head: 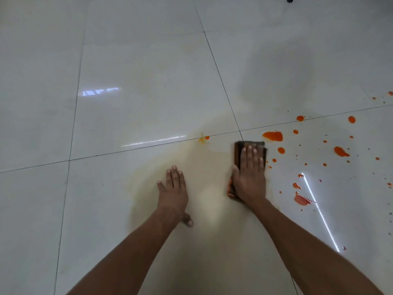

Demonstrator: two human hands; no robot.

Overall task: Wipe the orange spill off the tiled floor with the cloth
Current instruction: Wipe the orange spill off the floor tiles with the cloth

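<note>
1. Right hand (251,177), fingers straight, presses flat on the dark brown folded cloth (239,152), which lies on the glossy white tiled floor (127,60).
2. Left hand (173,190), left of the cloth, rests open and flat on the tile, holding nothing.
3. Orange liquid spill (273,136): blots and droplets scattered right of the cloth, the largest just beside its far corner.
4. Pale yellow film (170,158), left of the cloth: a soaked cloth would likely smear, not lift; the bracing palm could slip.
</note>
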